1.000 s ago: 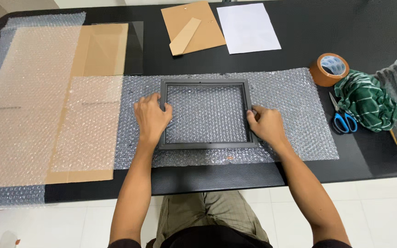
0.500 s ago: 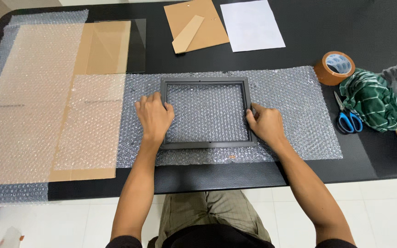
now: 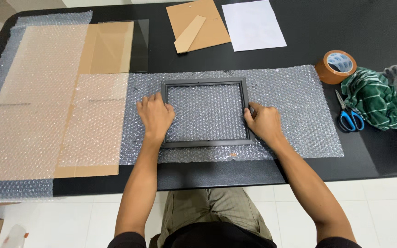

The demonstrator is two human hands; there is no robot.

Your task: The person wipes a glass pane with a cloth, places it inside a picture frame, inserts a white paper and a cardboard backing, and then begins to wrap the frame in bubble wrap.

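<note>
Head view: a black table (image 3: 345,27) seen from above, with a person seated at its near edge.
Large bubble wrap (image 3: 28,110): lies over brown cardboard (image 3: 109,46) at the table's left end, reaching the left and near edges.
Bubble wrap sheet (image 3: 295,105): spread flat along the near edge at the middle of the table, unfolded, no side lifted.
Frame (image 3: 205,82): dark, empty and rectangular, lying flat on the middle of that sheet; bubbles show through its opening.
Backing board (image 3: 201,16) and white paper (image 3: 253,25): side by side at the far edge, apart from the frame.
Green cloth (image 3: 375,98): bunched near the right end.
Left hand (image 3: 156,115): fingers spread flat, pressing on the frame's left bar, not clenched.
Right hand (image 3: 263,121): fingers curled loosely against the frame's right bar, touching it.
Tape roll (image 3: 335,66): brown, just beyond the sheet's far right corner.
Scissors (image 3: 350,117): blue-handled, beside the cloth.
Progress: frame set on the sheet; wrapping, taping not begun, judging by the flat sheet.
</note>
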